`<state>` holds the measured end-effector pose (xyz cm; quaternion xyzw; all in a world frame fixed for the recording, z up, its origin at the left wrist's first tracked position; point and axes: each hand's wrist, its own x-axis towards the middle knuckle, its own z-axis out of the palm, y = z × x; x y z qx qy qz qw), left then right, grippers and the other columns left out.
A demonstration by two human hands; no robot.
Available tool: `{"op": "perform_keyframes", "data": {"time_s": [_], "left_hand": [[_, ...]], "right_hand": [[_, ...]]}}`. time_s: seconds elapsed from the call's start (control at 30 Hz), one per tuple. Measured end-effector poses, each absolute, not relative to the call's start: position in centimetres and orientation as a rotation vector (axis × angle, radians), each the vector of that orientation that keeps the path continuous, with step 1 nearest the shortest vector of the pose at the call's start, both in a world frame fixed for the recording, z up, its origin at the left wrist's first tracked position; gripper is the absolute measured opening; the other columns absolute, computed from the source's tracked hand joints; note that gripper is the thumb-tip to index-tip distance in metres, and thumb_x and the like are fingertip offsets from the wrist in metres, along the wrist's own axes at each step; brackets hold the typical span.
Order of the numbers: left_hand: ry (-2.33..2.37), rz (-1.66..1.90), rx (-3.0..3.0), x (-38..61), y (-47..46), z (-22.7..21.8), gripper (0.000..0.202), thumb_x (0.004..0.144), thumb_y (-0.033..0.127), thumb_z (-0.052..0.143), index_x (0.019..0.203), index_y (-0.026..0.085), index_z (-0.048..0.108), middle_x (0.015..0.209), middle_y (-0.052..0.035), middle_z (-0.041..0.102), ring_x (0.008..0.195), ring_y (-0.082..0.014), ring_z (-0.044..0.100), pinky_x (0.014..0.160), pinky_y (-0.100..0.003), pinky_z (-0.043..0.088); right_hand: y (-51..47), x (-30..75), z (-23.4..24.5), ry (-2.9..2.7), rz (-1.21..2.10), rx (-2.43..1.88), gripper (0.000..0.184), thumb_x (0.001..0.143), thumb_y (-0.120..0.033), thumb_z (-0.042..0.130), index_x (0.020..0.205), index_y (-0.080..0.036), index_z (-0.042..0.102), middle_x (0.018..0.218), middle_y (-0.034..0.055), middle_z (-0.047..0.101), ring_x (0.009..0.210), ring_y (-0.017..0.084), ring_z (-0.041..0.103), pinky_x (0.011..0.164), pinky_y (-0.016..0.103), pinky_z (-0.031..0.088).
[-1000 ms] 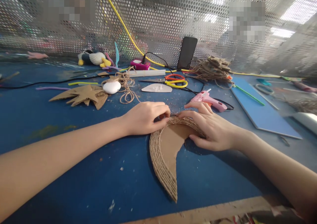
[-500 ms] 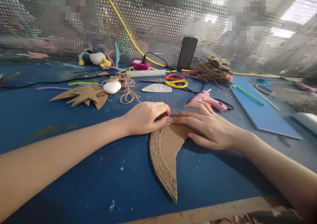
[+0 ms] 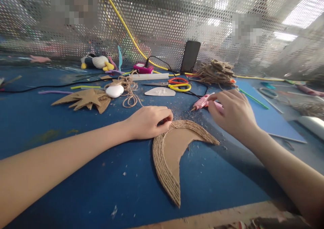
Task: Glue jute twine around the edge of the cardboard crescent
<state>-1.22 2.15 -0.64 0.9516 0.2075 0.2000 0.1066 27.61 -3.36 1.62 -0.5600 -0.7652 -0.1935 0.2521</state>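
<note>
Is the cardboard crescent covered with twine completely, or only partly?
Only partly. On the crescent, rows of twine follow the outer curve; the inner part is bare.

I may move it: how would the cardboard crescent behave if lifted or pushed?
The crescent is probably light, being cardboard edged with twine. Its narrow tips may bend more readily than its middle. Lying flat, it shouldn't roll.

The person's left hand (image 3: 153, 121) and right hand (image 3: 234, 112) are bare, the slim forearms (image 3: 76, 156) likewise uncovered where they show clearly.
</note>
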Motion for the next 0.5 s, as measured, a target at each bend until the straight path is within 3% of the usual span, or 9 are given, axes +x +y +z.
{"op": "perform_keyframes", "data": {"time_s": [0.1, 0.2, 0.3, 0.5], "left_hand": [[0.614, 0.583, 2.806, -1.2, 2.2, -0.6, 0.015, 0.096, 0.024, 0.046, 0.093, 0.019, 0.060, 0.087, -0.0014, 0.065, 0.074, -0.0143, 0.059, 0.068, -0.028, 0.043], [0.619, 0.569, 2.803, -1.2, 2.2, -0.6, 0.014, 0.096, 0.024, 0.047, 0.092, 0.019, 0.060, 0.086, -0.0013, 0.065, 0.074, -0.0141, 0.059, 0.068, -0.028, 0.043], [0.620, 0.567, 2.790, -1.2, 2.2, -0.5, 0.014, 0.095, 0.024, 0.048, 0.091, 0.019, 0.059, 0.086, -0.0009, 0.064, 0.073, -0.0137, 0.057, 0.067, -0.028, 0.042], [0.613, 0.586, 2.780, -1.1, 2.1, -0.5, 0.013, 0.095, 0.023, 0.049, 0.089, 0.018, 0.059, 0.085, -0.0005, 0.064, 0.071, -0.0128, 0.056, 0.066, -0.027, 0.040]], "right_hand": [[-2.2, 29.2, 0.5, -1.994, -0.560, -1.860, 0.032, 0.091, -0.043, 0.050, 0.099, -0.017, 0.067, 0.092, 0.0161, 0.068, 0.092, 0.034, 0.059, 0.081, 0.051, 0.045], [-1.1, 30.3, -0.3, -2.075, -0.407, -2.029, 0.035, 0.089, -0.051, 0.051, 0.082, -0.019, 0.062, 0.082, 0.0140, 0.065, 0.079, 0.029, 0.059, 0.072, 0.043, 0.043], [-0.2, 31.1, -0.3, -2.147, -0.313, -2.041, 0.036, 0.088, -0.053, 0.051, 0.070, -0.022, 0.052, 0.075, 0.0102, 0.061, 0.071, 0.024, 0.055, 0.067, 0.037, 0.039], [0.7, 32.2, 0.0, -2.208, -0.214, -1.995, 0.029, 0.086, -0.048, 0.051, 0.071, -0.023, 0.048, 0.074, 0.0067, 0.060, 0.066, 0.020, 0.052, 0.062, 0.033, 0.035]]}}
